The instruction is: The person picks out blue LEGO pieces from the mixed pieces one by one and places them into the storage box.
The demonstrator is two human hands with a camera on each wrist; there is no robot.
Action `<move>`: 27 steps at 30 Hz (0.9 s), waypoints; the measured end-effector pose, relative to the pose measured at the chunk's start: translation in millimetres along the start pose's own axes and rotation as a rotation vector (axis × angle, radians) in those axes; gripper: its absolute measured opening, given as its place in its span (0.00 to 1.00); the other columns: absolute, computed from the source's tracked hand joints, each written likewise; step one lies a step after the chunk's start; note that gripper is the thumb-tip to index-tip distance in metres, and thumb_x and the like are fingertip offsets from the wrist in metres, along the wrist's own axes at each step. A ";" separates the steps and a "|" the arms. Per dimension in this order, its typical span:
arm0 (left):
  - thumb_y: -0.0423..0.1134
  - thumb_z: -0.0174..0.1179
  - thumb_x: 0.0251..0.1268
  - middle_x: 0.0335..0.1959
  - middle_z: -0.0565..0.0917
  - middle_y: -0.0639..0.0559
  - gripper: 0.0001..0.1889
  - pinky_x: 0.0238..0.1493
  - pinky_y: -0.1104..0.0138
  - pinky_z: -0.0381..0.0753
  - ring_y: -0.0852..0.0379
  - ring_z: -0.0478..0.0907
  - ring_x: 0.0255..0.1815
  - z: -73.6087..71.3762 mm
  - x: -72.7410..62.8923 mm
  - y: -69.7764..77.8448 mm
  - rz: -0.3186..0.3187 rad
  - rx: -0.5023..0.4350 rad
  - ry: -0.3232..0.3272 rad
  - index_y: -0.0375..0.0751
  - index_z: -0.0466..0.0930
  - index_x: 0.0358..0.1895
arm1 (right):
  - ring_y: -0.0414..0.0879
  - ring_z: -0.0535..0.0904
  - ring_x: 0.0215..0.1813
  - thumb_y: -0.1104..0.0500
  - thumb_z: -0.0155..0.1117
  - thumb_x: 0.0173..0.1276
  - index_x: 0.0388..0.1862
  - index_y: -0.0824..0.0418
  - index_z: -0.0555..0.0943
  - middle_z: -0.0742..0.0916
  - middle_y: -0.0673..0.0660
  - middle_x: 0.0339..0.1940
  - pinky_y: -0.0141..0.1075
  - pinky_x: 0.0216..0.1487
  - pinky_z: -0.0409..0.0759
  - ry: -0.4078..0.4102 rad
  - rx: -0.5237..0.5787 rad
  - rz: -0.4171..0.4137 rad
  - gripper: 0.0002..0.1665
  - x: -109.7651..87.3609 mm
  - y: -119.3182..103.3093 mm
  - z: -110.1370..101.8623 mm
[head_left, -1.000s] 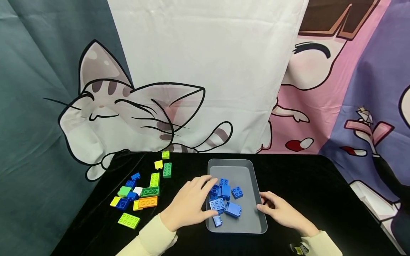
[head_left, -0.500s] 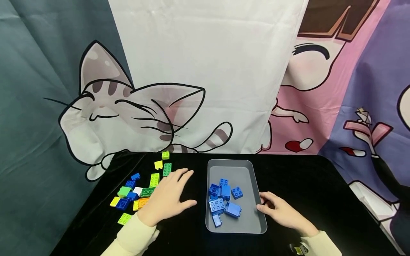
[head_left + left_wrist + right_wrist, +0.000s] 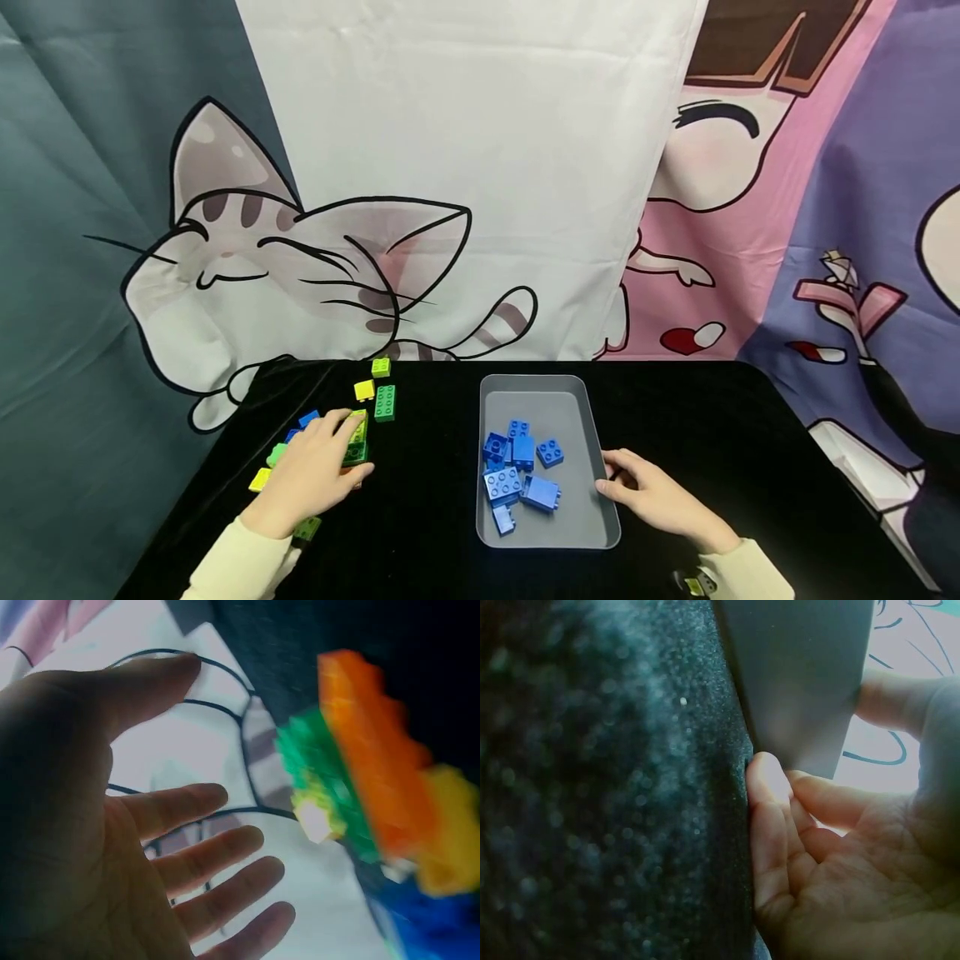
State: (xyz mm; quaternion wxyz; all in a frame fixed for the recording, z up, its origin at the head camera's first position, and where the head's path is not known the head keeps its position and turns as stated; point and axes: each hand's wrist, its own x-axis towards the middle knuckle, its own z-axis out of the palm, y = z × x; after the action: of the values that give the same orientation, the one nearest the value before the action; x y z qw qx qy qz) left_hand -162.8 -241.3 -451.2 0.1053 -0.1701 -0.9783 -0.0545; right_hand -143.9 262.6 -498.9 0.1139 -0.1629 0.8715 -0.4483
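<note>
My left hand [image 3: 311, 475] hovers over the heap of loose toy bricks on the left, fingers spread and nothing in it. Its palm and fingertips also show in the left wrist view, apart from an orange brick [image 3: 375, 757], a green brick [image 3: 322, 742] and a yellow brick [image 3: 454, 832]. In the head view the hand hides much of the heap; a lime brick [image 3: 360, 425] and a dark green brick [image 3: 356, 454] show past its fingers. My right hand [image 3: 663, 500] grips the right edge of the grey tray [image 3: 540, 400], thumb at the rim, fingers against the outer wall [image 3: 802, 690].
Several blue bricks [image 3: 523, 452] lie in the left and middle part of the tray. Behind the left hand are a green brick [image 3: 385, 402], a yellow brick [image 3: 364, 390] and a lime brick [image 3: 381, 367]. A printed cloth [image 3: 570, 167] hangs behind the black table [image 3: 675, 400].
My left hand has moved from over the tray's blue bricks leftward to the mixed bricks. The right hand stays at the tray's edge. The head view has shifted slightly.
</note>
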 end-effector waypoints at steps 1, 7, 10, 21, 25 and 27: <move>0.55 0.73 0.61 0.66 0.77 0.36 0.37 0.54 0.40 0.81 0.35 0.79 0.60 1.0 -3.9 -4.0 -0.012 0.006 -0.002 0.37 0.76 0.68 | 0.36 0.77 0.41 0.50 0.63 0.78 0.68 0.65 0.76 0.81 0.57 0.48 0.29 0.39 0.78 0.000 -0.001 -0.001 0.28 0.0 -0.5 0.1; 0.46 0.74 0.60 0.57 0.82 0.37 0.27 0.46 0.42 0.83 0.38 0.81 0.52 6.7 -25.3 -25.6 -0.092 0.033 -0.011 0.38 0.82 0.60 | 0.35 0.76 0.41 0.50 0.63 0.77 0.68 0.64 0.76 0.80 0.56 0.47 0.29 0.39 0.77 0.009 -0.029 0.003 0.28 1.2 -1.8 0.6; 0.42 0.74 0.59 0.54 0.82 0.38 0.24 0.44 0.43 0.83 0.39 0.81 0.50 8.2 -31.5 -34.0 -0.122 0.032 -0.017 0.38 0.83 0.58 | 0.35 0.76 0.41 0.49 0.63 0.77 0.68 0.64 0.76 0.80 0.55 0.47 0.29 0.39 0.77 0.014 -0.051 0.002 0.28 2.0 -1.8 1.1; 0.40 0.74 0.58 0.43 0.84 0.46 0.14 0.45 0.44 0.82 0.43 0.80 0.47 8.8 -33.0 -43.6 -0.124 0.040 -0.026 0.43 0.86 0.47 | 0.36 0.75 0.41 0.47 0.64 0.77 0.67 0.63 0.77 0.79 0.54 0.46 0.29 0.39 0.76 0.028 -0.079 0.011 0.28 1.4 -1.1 0.9; 0.39 0.75 0.58 0.37 0.84 0.51 0.10 0.46 0.46 0.82 0.44 0.81 0.46 10.2 -34.0 -44.7 -0.112 0.032 -0.006 0.45 0.86 0.41 | 0.36 0.75 0.42 0.47 0.64 0.77 0.67 0.63 0.77 0.79 0.54 0.46 0.29 0.38 0.76 0.030 -0.075 0.015 0.28 0.3 -0.7 0.6; 0.38 0.74 0.59 0.38 0.83 0.50 0.10 0.46 0.46 0.82 0.44 0.80 0.46 10.6 -34.7 -46.0 -0.113 0.022 0.004 0.44 0.86 0.42 | 0.37 0.75 0.42 0.48 0.64 0.77 0.66 0.63 0.77 0.79 0.54 0.45 0.29 0.38 0.76 0.030 -0.070 0.013 0.27 -0.3 -0.7 0.6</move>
State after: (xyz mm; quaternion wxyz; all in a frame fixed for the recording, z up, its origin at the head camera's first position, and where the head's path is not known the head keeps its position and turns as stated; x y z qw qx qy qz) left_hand -148.7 -294.1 -472.6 0.1059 -0.1134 -0.9866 -0.0499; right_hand -143.3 261.9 -498.7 0.0982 -0.1545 0.8893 -0.4190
